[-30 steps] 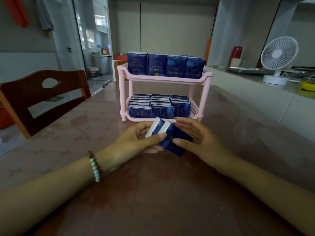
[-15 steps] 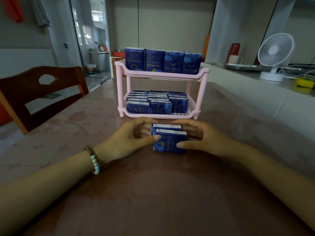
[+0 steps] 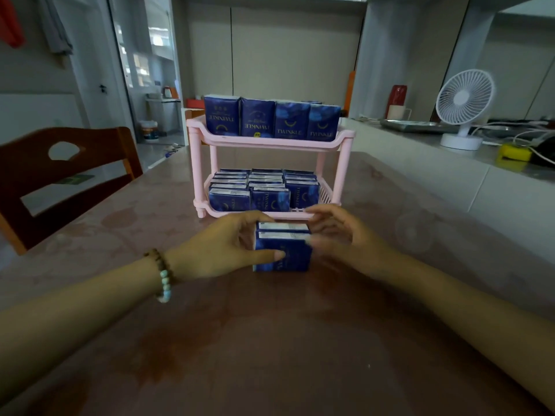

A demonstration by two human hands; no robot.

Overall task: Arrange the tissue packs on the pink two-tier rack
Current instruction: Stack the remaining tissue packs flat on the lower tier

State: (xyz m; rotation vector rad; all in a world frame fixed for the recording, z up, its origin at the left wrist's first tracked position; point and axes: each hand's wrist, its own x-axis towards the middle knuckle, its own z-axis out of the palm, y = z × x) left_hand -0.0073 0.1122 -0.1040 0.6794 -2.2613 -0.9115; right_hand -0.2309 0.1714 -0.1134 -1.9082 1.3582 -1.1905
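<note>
Two dark blue tissue packs (image 3: pixel 289 256) stand upright together on the brown table, just in front of the pink two-tier rack (image 3: pixel 270 144). My left hand (image 3: pixel 219 244) grips their left side, thumb across the front face. My right hand (image 3: pixel 345 238) cups their right side, thumb at the edge and fingers curled over the back; it is blurred. The rack's top tier carries a row of upright packs (image 3: pixel 271 120). Its lower tier is filled with several rows of packs (image 3: pixel 264 190).
A wooden chair (image 3: pixel 60 175) stands at the table's left edge. To the right runs a grey counter (image 3: pixel 444 172) with a white fan (image 3: pixel 464 106), a yellow object (image 3: pixel 513 152), cables and a metal tray (image 3: pixel 411 126).
The two packs went from tilted in my hands to standing upright on the table. Both hands and the packs have since shifted a little closer to the rack.
</note>
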